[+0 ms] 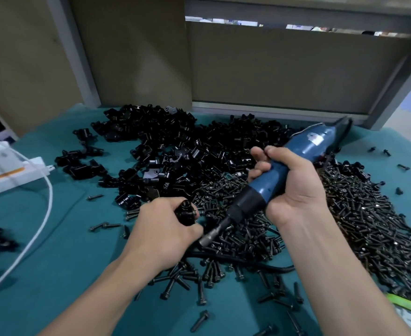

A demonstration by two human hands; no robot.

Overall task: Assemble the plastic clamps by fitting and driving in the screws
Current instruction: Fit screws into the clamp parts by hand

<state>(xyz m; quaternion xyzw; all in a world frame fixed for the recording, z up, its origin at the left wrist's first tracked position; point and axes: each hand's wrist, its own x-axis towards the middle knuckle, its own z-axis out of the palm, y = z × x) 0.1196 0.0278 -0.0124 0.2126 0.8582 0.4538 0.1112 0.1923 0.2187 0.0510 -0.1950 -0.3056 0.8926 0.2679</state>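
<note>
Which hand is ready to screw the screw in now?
The right hand. It grips the blue screwdriver, whose metal tip points down toward the black clamp held in the left hand. The left hand is busy holding that clamp.

On the table [54, 275], a pile of plastic clamps [165, 151] lay at the back, centre and left, near the foot of the partition panels [272, 69]. A heap of screws [359, 214] spread in front of it and to the right. The left hand [161, 229], holding a clamp [186, 213], was at the heap's left edge. To its right, the right hand [294, 185] held an electric screwdriver [270, 180] that slanted down toward the left hand. A power strip [10, 173] and a cable [51, 197] lay at far left.
</note>
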